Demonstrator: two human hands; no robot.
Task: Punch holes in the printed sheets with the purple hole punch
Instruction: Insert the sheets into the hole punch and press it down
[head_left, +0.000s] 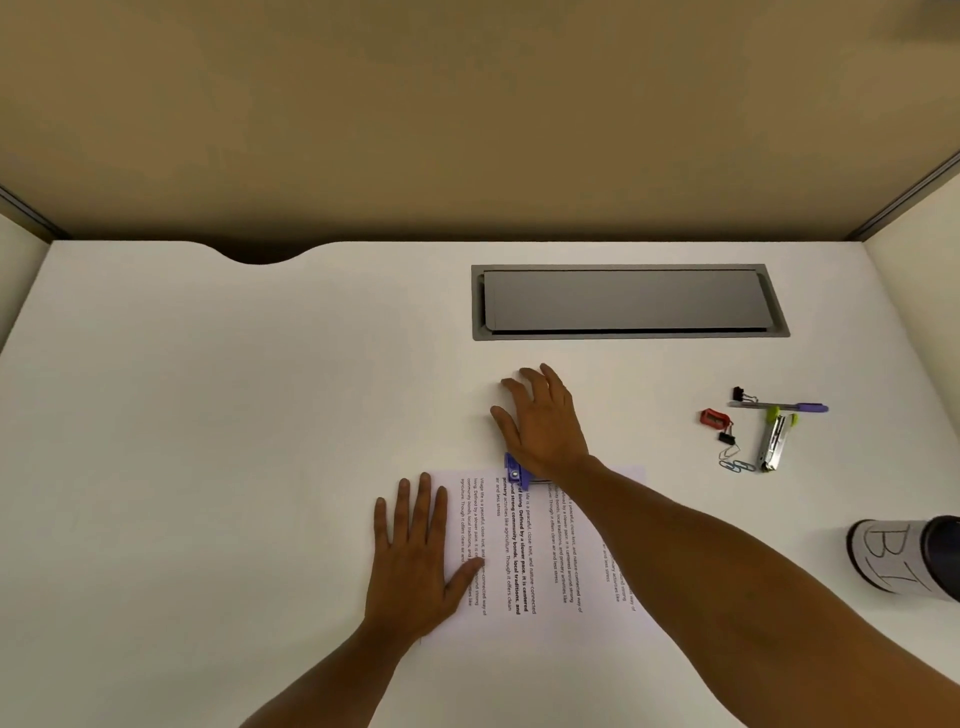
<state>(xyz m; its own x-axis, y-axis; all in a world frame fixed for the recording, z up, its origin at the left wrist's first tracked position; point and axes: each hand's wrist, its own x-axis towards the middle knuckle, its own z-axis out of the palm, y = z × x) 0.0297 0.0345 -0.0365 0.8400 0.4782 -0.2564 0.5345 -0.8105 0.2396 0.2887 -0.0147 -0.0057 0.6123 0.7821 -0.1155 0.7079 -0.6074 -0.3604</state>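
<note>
The left hand (415, 551) lies flat, fingers straight, on the printed sheets (545, 561); at one o'clock the right hand (545, 421), fingers spread, presses the purple hole punch (515, 472).

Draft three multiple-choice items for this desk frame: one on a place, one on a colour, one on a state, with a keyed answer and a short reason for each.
1. Where is the hole punch?
A. at the far edge of the printed sheets
B. beside the stapler
C. on the grey hatch

2. What colour is the sharpener?
A. green
B. red
C. blue

3. How is the left hand held?
A. curled round a pen
B. lifted off the desk
C. flat on the sheets

Answers: 1 A, it sits on that edge under the right hand. 2 B, its body is red. 3 C, the fingers lie straight on the paper.
</note>
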